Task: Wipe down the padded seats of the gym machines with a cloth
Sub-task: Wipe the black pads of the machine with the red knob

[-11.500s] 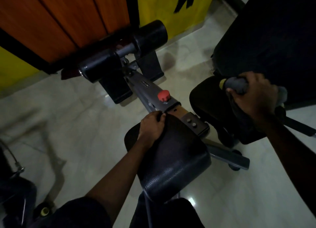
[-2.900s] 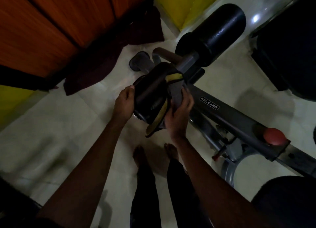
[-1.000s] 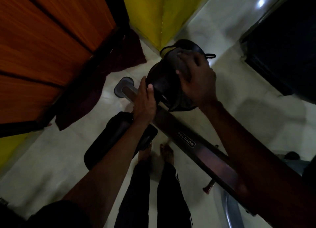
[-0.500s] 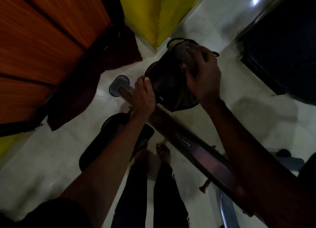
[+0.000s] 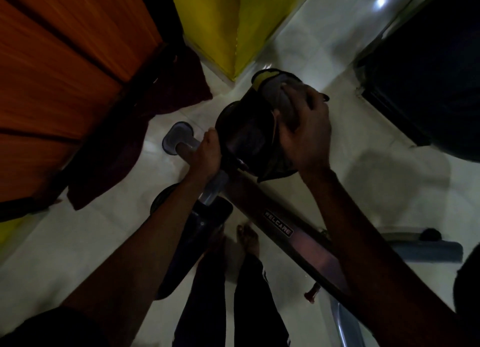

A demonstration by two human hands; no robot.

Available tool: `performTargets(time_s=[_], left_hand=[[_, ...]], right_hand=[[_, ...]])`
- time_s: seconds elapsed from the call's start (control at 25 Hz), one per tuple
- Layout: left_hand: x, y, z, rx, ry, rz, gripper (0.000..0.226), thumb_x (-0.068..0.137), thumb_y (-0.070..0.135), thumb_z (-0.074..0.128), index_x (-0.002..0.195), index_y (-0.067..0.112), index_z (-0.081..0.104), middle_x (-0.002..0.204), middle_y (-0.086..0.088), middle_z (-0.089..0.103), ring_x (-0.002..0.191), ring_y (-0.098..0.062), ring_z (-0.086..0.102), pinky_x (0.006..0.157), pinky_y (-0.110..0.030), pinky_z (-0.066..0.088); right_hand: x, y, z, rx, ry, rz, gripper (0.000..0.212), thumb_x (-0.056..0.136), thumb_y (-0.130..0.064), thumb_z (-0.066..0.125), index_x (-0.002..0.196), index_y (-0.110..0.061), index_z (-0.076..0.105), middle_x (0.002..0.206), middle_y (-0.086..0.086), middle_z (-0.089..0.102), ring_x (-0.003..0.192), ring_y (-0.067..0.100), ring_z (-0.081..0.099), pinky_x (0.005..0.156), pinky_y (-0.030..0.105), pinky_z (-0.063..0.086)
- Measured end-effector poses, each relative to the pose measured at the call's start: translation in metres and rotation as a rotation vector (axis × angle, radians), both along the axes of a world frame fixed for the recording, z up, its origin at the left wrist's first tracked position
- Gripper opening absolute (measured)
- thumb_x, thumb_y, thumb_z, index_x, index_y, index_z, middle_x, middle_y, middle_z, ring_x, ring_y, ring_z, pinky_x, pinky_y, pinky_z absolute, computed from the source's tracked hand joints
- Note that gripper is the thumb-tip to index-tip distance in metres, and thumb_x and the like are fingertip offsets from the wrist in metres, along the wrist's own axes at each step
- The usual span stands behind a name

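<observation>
A black padded roller (image 5: 245, 138) sits at the end of a grey machine beam (image 5: 291, 235) marked WELCARE, in the middle of the head view. My right hand (image 5: 302, 133) presses a grey and yellow cloth (image 5: 275, 92) onto the top and right side of the roller, fingers curled over the cloth. My left hand (image 5: 205, 155) grips the grey crossbar (image 5: 181, 145) just left of the roller. A second black pad (image 5: 192, 232) lies lower, partly hidden by my left forearm.
An orange wooden door (image 5: 65, 73) and a yellow wall corner (image 5: 233, 27) stand ahead. A dark red mat (image 5: 135, 144) lies on the pale tiled floor. My bare feet (image 5: 246, 240) stand beside the beam. A large dark machine (image 5: 428, 73) fills the right.
My right hand with the cloth has slid a little over the roller's upper right side. My left hand stays on the crossbar. The view has shifted slightly.
</observation>
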State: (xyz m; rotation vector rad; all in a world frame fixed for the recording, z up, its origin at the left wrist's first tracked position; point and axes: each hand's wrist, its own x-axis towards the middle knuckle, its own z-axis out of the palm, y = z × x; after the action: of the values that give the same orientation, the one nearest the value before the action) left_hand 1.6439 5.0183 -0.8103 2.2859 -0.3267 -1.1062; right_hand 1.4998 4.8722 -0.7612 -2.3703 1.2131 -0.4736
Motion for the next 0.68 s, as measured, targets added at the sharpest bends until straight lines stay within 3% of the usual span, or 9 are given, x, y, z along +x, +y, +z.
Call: performTargets(time_s=[0.04,0.08,0.16,0.28,0.4,0.48,0.6,0.68], left_hand=[[0.003,-0.001,-0.002,-0.001,-0.064,-0.026,0.059,0.103,0.047,0.018,0.136,0.010,0.050,0.147,-0.023,0.044,0.139,-0.036,0.037,0.120,-0.052,0.017],[0.003,-0.001,-0.002,-0.014,-0.150,-0.057,0.065,0.099,0.050,0.018,0.137,0.007,0.050,0.140,-0.019,0.051,0.134,-0.034,0.043,0.116,-0.056,0.022],[-0.003,-0.009,0.006,-0.104,-0.239,0.042,0.060,0.094,0.055,0.023,0.128,0.019,0.056,0.123,-0.002,0.063,0.124,-0.028,0.052,0.113,-0.059,0.026],[-0.028,-0.015,0.017,-0.035,-0.275,-0.047,0.057,0.102,0.049,0.017,0.141,0.022,0.048,0.142,-0.004,0.054,0.139,-0.026,0.038,0.120,-0.049,0.003],[-0.031,-0.019,0.012,-0.056,-0.160,0.134,0.049,0.108,0.045,0.023,0.146,0.026,0.045,0.151,0.005,0.044,0.147,-0.018,0.021,0.120,-0.029,-0.010],[-0.023,-0.021,0.005,-0.035,-0.057,0.182,0.055,0.103,0.059,0.021,0.147,0.034,0.043,0.155,0.008,0.039,0.150,-0.016,0.014,0.121,-0.032,-0.012],[-0.008,-0.025,0.002,-0.093,0.183,0.320,0.058,0.105,0.051,0.033,0.152,0.017,0.037,0.157,0.007,0.030,0.147,-0.016,0.022,0.122,-0.027,0.003],[0.010,-0.024,0.001,-0.030,0.212,0.205,0.060,0.105,0.050,0.034,0.147,0.007,0.043,0.156,-0.001,0.033,0.142,-0.024,0.032,0.122,-0.030,0.013]], right_hand=[[0.005,0.003,0.001,-0.010,-0.022,-0.044,0.052,0.091,-0.039,0.063,0.142,-0.030,0.058,0.146,0.006,0.052,0.124,0.031,0.054,0.098,0.049,0.050],[0.007,0.009,0.002,0.015,-0.035,-0.083,0.052,0.091,-0.039,0.063,0.142,-0.031,0.058,0.147,0.006,0.051,0.125,0.033,0.053,0.098,0.050,0.049],[0.017,0.035,0.004,-0.015,0.041,-0.015,0.052,0.090,-0.041,0.062,0.141,-0.033,0.059,0.149,0.004,0.050,0.127,0.035,0.050,0.098,0.047,0.046],[0.013,0.025,0.001,-0.068,0.095,0.254,0.051,0.090,-0.040,0.063,0.140,-0.035,0.059,0.149,0.003,0.051,0.126,0.036,0.051,0.096,0.048,0.045],[0.000,-0.010,-0.001,-0.110,0.071,0.292,0.048,0.093,-0.042,0.063,0.141,-0.035,0.059,0.146,0.003,0.054,0.124,0.035,0.055,0.094,0.050,0.050],[-0.009,-0.026,-0.004,-0.063,0.009,0.126,0.049,0.095,-0.043,0.063,0.142,-0.032,0.058,0.146,0.004,0.053,0.127,0.029,0.054,0.098,0.047,0.051],[-0.005,-0.010,-0.002,-0.005,-0.027,-0.007,0.051,0.094,-0.038,0.065,0.143,-0.030,0.057,0.149,0.006,0.049,0.126,0.030,0.053,0.099,0.047,0.050],[0.002,0.019,0.001,-0.031,0.048,0.070,0.052,0.091,-0.037,0.066,0.142,-0.034,0.057,0.152,0.004,0.047,0.125,0.034,0.052,0.096,0.045,0.048]])
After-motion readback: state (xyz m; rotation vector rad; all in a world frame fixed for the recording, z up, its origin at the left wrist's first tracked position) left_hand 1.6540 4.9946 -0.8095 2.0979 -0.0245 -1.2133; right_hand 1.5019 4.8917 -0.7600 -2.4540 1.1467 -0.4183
